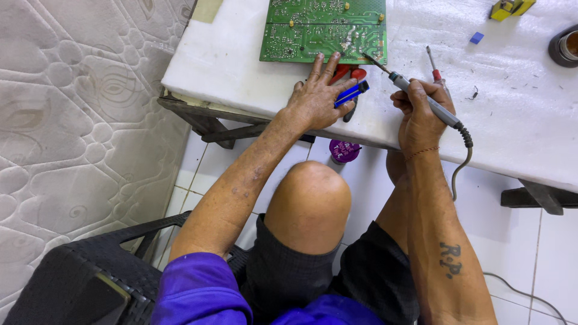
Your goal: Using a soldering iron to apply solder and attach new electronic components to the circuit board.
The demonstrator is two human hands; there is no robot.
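We grip the soldering iron pen-style in our right hand; left hand spread, steadying the circuit board just ahead. Board looks light, rigid, fragile: hold edges.

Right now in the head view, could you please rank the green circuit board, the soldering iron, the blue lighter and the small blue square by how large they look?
1. green circuit board
2. soldering iron, held in the right hand
3. blue lighter, under the left hand
4. small blue square
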